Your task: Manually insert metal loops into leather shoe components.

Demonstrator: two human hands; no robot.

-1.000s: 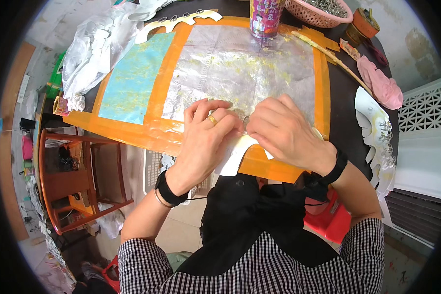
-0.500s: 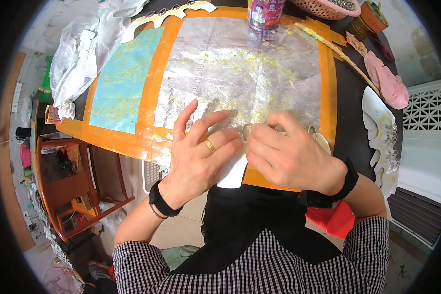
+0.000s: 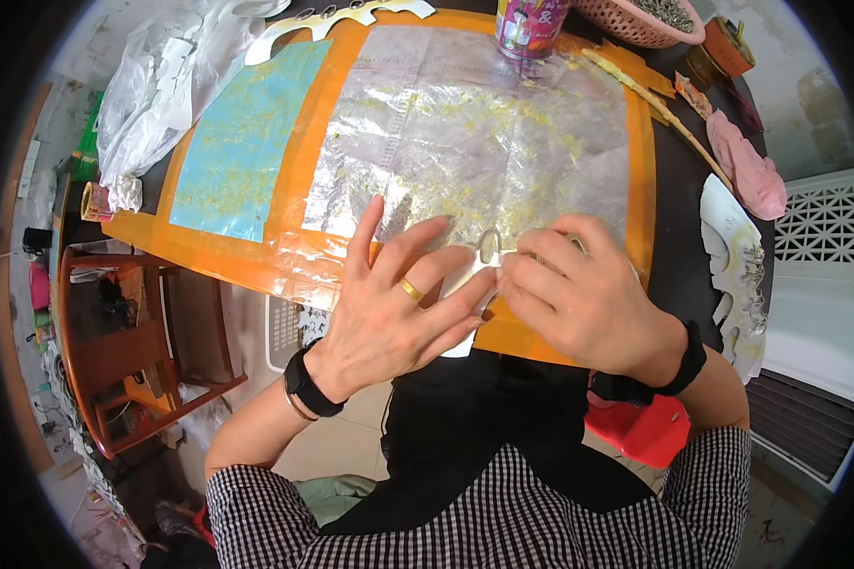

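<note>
A white scalloped card [image 3: 461, 349] lies at the near edge of the work mat, partly covered by my hands. My left hand [image 3: 394, 308] rests over its left part with fingers spread, a gold band on one of them. Just right of those fingertips, an oval metal ring [image 3: 490, 230] stands out from the card's upper edge. My right hand [image 3: 584, 289] is closed beside the ring, its fingertips pinched together at the card. Whatever sits inside that pinch is hidden by the fingers.
The mat [image 3: 640, 142] has orange tape borders and yellowish smears. At the back stand a purple tub [image 3: 529, 28] and a pink basket [image 3: 626, 21] of metal pieces. A glue-coated stick [image 3: 650, 100] lies right, near ringed white cards [image 3: 726, 223]. Plastic bags [image 3: 152, 104] lie left.
Both hands have shifted slightly to the right relative to the view. The metal ring shows more fully between them, and the right fingertips have drawn a little away from it.
</note>
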